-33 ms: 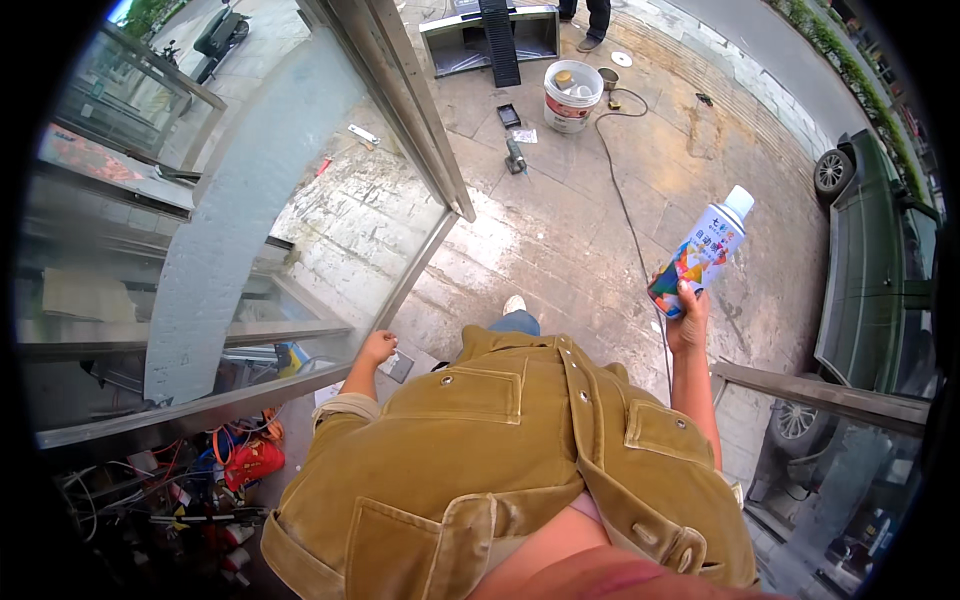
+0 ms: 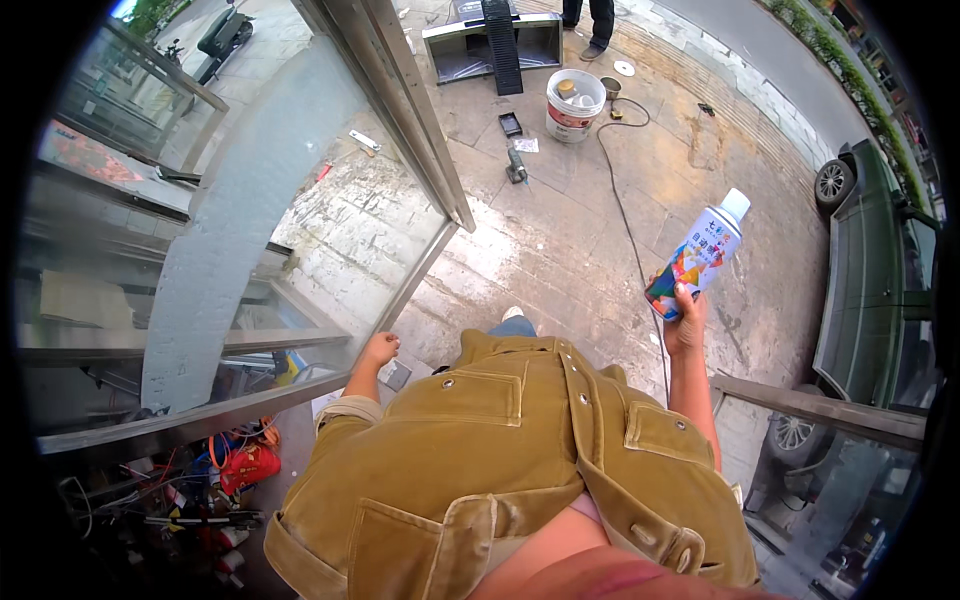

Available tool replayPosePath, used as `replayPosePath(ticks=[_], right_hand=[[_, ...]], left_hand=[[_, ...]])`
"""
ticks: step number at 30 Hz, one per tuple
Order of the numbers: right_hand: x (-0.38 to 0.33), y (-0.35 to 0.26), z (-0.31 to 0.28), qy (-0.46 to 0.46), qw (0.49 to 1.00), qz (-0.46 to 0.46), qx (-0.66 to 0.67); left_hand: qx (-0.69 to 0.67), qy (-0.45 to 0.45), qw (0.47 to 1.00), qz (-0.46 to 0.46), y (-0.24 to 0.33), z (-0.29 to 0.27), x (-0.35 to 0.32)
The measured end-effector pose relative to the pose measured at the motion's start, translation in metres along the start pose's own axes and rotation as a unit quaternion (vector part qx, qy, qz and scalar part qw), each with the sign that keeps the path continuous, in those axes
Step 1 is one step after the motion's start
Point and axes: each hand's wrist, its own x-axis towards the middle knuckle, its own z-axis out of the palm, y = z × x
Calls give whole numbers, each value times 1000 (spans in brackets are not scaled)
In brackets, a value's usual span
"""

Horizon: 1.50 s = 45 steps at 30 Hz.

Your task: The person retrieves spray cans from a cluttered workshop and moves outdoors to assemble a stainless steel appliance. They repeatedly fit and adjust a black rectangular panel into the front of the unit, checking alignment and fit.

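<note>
Spray can (image 2: 702,248) tilts right of centre, right hand (image 2: 685,322) clasping its base; that low grip could let it tip. Left hand (image 2: 379,349), left of centre, curls; how tightly, I cannot tell.

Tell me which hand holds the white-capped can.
The right hand grips the white-capped can; the left hand, loosely curled, holds no can.
</note>
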Motion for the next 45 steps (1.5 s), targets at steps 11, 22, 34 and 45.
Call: replayPosePath(ticks=[11,22,34,45], right_hand=[[300,-15,1,-64,997,19,-38],[602,49,-37,-136,989,44,-26],[914,99,49,-192,886,-238,-349],[1215,86,130,-129,990,29,-50]], left_hand=[[55,-9,980,191,274,129,165],[93,27,973,210,404,218,301],[-161,464,854,175,585,46,534],[-365,571,715,172,702,-100,592]])
